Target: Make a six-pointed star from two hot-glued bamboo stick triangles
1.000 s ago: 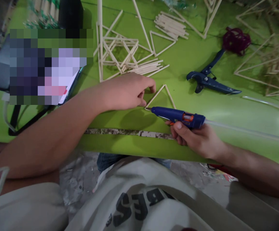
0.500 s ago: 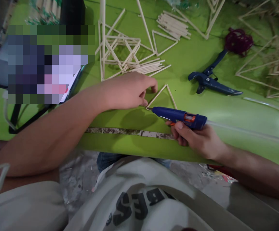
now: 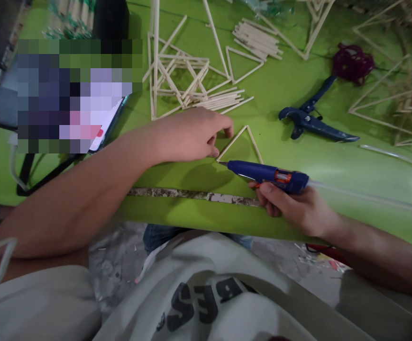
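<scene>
My right hand point(image 3: 291, 206) is wrapped round a blue glue gun point(image 3: 262, 174), with a clear glue stick point(image 3: 362, 195) trailing from its back end. The gun's metal nozzle is at the lower left corner of two thin wooden sticks point(image 3: 234, 140) joined in a peak on the green table. Beside that corner is my left hand point(image 3: 198, 132), palm down. Its fingers are bent but apart, the lowest fingertip right by the corner; whether it touches the stick I cannot tell. The lower end of the right-hand stick is hidden behind the gun.
Beyond my left hand lie stick frames point(image 3: 184, 78) and loose sticks point(image 3: 223, 99). A stick bundle point(image 3: 257, 39), dark blue cutters point(image 3: 312, 124) and purple cord point(image 3: 353, 64) are further back. A worn strip point(image 3: 191, 194) runs near the table edge. At left is a partly blurred phone point(image 3: 109, 125).
The glue gun's nozzle has drawn back very slightly to the right from the stick corner. My left hand stays in place; the whole view has shifted a little.
</scene>
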Demonstrator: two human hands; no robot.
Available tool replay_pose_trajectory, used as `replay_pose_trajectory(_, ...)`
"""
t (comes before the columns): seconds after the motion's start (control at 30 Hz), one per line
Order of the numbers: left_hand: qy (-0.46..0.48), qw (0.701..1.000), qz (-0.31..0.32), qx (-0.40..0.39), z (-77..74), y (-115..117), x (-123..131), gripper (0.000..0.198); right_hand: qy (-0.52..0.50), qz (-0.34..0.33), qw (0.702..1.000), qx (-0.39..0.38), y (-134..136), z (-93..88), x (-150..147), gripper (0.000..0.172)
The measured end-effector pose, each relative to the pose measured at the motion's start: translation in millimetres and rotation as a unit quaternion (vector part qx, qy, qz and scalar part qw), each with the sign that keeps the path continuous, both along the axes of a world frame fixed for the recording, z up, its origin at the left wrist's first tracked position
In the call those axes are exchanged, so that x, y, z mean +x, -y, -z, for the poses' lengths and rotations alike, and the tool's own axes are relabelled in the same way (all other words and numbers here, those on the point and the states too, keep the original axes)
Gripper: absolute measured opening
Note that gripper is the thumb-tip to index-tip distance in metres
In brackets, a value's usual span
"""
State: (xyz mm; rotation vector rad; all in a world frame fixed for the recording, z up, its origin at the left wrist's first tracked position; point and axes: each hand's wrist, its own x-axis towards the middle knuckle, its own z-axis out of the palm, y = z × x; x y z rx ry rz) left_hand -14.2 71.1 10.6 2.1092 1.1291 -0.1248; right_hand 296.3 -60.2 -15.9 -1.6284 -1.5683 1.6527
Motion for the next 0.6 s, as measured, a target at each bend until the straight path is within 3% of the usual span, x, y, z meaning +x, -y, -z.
replay_pose_trajectory(0.2, 0.001, 1.0, 0.008, 0.002, 3.4, -0.7, -2.6, 0.061, 0.03, -0.046, 0.998, 0.025, -0.4, 0.4, 6.5, 0.054)
replay_pose_trajectory(0.6, 0.019, 1.0, 0.004, -0.006, 4.2, -0.5, -3.0, 0.057, 0.0, -0.009, 1.0, 0.019, -3.2, -2.1, -5.5, 0.052)
